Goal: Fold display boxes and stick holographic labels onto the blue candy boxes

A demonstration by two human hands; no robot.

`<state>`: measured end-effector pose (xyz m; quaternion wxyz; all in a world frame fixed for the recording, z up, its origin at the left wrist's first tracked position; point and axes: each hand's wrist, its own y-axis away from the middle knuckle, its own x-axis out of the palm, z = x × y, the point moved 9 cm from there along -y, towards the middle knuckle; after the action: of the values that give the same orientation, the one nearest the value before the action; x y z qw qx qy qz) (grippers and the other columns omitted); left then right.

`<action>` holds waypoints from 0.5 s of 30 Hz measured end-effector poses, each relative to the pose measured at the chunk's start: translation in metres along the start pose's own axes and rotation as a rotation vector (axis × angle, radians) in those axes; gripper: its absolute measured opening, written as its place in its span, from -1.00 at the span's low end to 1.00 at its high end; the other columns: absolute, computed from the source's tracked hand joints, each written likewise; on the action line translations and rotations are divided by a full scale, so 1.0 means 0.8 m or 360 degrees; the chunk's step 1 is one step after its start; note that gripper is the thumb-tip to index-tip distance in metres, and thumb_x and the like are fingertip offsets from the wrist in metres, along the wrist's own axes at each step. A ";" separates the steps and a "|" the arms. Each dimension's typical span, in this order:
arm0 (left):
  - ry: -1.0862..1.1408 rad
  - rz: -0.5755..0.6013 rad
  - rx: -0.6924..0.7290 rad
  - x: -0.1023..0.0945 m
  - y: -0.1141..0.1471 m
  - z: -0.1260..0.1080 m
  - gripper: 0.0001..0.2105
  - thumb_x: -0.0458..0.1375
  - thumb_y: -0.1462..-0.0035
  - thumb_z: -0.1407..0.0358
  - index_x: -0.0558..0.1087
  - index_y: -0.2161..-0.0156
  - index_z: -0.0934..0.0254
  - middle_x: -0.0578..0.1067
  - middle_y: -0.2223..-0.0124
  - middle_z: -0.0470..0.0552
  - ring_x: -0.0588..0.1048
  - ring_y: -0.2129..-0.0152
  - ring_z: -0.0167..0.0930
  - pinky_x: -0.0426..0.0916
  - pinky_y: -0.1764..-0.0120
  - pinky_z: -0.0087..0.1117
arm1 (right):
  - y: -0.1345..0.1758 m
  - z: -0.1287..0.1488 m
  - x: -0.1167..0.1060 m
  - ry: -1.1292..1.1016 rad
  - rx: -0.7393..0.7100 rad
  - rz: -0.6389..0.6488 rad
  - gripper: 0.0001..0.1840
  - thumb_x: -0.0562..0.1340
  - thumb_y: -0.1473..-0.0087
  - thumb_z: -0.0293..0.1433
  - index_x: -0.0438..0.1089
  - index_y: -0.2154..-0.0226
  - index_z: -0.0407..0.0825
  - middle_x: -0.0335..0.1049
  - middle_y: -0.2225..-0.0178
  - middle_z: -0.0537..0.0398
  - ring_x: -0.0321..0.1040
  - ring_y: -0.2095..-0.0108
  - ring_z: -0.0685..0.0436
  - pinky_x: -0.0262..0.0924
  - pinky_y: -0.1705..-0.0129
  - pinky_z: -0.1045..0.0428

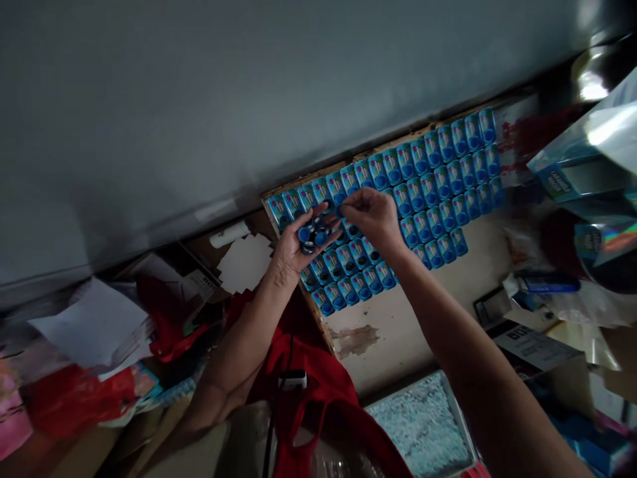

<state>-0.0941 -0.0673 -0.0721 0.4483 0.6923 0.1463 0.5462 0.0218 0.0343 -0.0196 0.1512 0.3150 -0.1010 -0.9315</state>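
Note:
Palm up, my left hand [292, 249] cups several small round blue and dark discs [319, 236]. Just to its right, the fingertips of my right hand [371, 211] are pinched together over the rows; what they hold is too small to make out. Under both hands lie rows of blue printed cards [421, 192] in clear packs. Many of the packs show a round blue disc at their lower end, while some near my left hand show a dark round spot there.
The cards lie on a worn table [398, 332] against a grey wall [199, 99]. At its front edge stands a tray of pale blue bits [423, 425]. Papers [99, 325] and red bags [84, 398] are on the left. Boxes [542, 352] and clear plastic packaging crowd the right.

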 end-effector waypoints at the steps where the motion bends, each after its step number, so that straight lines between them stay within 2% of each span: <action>1: 0.0004 -0.0022 0.0033 -0.005 0.005 -0.006 -0.73 0.09 -0.38 0.29 0.58 -0.02 0.31 0.70 0.11 0.15 0.66 0.01 -0.22 0.49 -0.20 -0.02 | -0.006 -0.001 0.000 0.0076 0.0016 -0.0061 -0.92 0.28 0.00 -0.37 0.51 0.37 0.03 0.51 0.45 0.16 0.44 0.39 -0.11 0.32 0.28 0.00; 3: 0.0007 -0.0050 0.0100 -0.013 0.014 -0.021 -0.75 0.12 -0.35 0.29 0.58 -0.01 0.31 0.70 0.09 0.16 0.65 -0.01 -0.21 0.49 -0.20 -0.04 | -0.019 0.002 0.009 0.0325 -0.0010 -0.0096 -0.88 0.30 0.04 -0.43 0.53 0.36 0.03 0.52 0.42 0.14 0.45 0.34 -0.14 0.32 0.22 -0.02; 8: 0.0027 -0.0039 0.0157 -0.023 0.018 -0.047 -0.71 0.13 -0.36 0.27 0.54 -0.11 0.24 0.70 0.06 0.12 0.64 -0.04 -0.21 0.53 -0.15 -0.05 | -0.049 0.006 0.039 0.0807 -0.0045 0.0052 -0.95 0.31 -0.04 -0.44 0.48 0.40 0.05 0.56 0.24 0.01 0.48 0.19 -0.24 0.28 0.18 -0.06; 12: 0.0039 0.0018 0.0155 -0.024 0.009 -0.051 -0.71 0.08 -0.39 0.25 0.56 -0.09 0.19 0.69 0.05 0.07 0.61 -0.10 -0.21 0.52 -0.17 -0.03 | -0.074 -0.005 0.040 0.0863 0.0052 0.0060 -0.81 0.45 0.00 -0.36 0.41 0.39 0.07 0.53 0.31 0.02 0.45 0.14 -0.29 0.26 0.17 -0.06; 15: 0.0035 0.0038 0.0160 -0.020 0.011 -0.048 -0.72 0.09 -0.39 0.22 0.58 -0.07 0.16 0.68 0.01 0.06 0.58 -0.14 -0.19 0.51 -0.17 -0.02 | -0.078 -0.003 0.033 0.0838 0.0090 0.0016 -0.73 0.47 -0.04 -0.25 0.37 0.42 0.07 0.50 0.38 0.05 0.46 0.13 -0.29 0.26 0.16 -0.08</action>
<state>-0.1365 -0.0655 -0.0755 0.4048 0.7095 0.1703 0.5512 -0.0102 0.0833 -0.0539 0.1679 0.5502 -0.0857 -0.8135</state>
